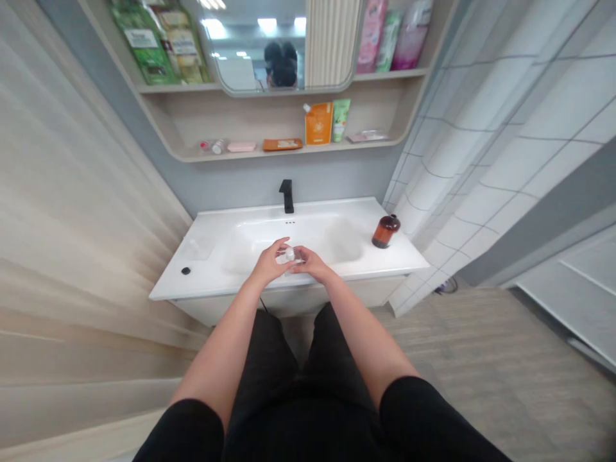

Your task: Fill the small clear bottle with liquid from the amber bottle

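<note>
Both hands meet over the front edge of the white sink (pixel 341 240). A small clear object with a whitish part (pixel 290 253), perhaps a little bottle, is between them. My left hand (pixel 271 262) curls its thumb and fingers around the left side of it. From the right, my right hand (pixel 312 262) grips it with bent fingers. Its exact shape is too small to tell.
A black faucet (pixel 287 196) stands behind the basin. On the counter, a brown bottle (pixel 385 231) is at the right and a black round cap (pixel 185 271) at the left. Above hangs a shelf (pixel 183 119) with an orange pouch (pixel 318 124), tubes and bottles around a mirror.
</note>
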The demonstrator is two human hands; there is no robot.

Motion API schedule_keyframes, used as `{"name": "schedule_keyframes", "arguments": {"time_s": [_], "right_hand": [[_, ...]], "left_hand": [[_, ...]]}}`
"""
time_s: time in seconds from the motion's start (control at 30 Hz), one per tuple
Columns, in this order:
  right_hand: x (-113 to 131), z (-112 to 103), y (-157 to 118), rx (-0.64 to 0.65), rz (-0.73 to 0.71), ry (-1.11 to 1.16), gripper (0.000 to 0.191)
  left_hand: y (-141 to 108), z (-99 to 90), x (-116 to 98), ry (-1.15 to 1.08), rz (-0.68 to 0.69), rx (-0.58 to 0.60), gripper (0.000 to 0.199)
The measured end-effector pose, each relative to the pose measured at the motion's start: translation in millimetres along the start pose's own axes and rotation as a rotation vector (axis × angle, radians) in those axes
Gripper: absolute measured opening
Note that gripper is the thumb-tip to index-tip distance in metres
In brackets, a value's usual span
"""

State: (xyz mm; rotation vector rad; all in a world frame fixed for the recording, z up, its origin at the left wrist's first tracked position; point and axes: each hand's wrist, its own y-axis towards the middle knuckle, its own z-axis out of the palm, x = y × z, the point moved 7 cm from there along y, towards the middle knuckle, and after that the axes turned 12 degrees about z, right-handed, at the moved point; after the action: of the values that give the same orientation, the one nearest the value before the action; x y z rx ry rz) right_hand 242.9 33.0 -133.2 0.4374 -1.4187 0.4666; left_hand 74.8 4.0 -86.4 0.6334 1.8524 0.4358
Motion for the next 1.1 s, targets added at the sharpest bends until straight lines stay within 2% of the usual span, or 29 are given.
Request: {"name": "schedule_keyframes", "arguments": {"time_s": [0.2,0.33,0.43,0.5,0.67,0.8,0.9,1.03,1.1], "right_hand": [[-1.3,0.3,-0.1,0.000,0.013,0.022,0.067],[-2.9,-0.7,0.8,-0.014,0.016,0.036,0.067],[-1.1,-2.2,0.6,-0.028,-0.004,0.037,0.067],[0.4,-1.5,0.2,-0.012,-0.006,0.036,0.069],[2.4,-1.7,-1.4,-0.018,0.012,0.025,0.067],[2.1,1.5,-1.8,0.018,0.018,0.022,0.066],[2.4,2.6,-1.9,0.021,0.013,0.009,0.067],[4.9,1.0,-4.3,-0.005,0.015,0.002,0.066],[6.6,0.8,-6.1,0.005,0.031,0.020,0.064]], "left_hand": [[1.2,2.4,4.6,-0.081,-0.035,0.013,0.074],[4.0,2.9,6.1,-0.022,-0.040,-0.024,0.077],[7.1,3.2,7.3,-0.146,-0.051,-0.029,0.070],[8.7,4.9,4.8,-0.211,-0.043,0.008,0.073],[10.2,0.1,-2.2,-0.042,-0.052,-0.003,0.080],[9.2,-6.3,1.1,-0.111,-0.106,0.012,0.076],[8.6,-5.4,0.3,-0.099,-0.093,0.029,0.079],[8.4,-2.0,-2.1,0.023,-0.111,-0.076,0.068],[8.5,0.2,-3.4,0.003,-0.126,-0.088,0.068]]}}
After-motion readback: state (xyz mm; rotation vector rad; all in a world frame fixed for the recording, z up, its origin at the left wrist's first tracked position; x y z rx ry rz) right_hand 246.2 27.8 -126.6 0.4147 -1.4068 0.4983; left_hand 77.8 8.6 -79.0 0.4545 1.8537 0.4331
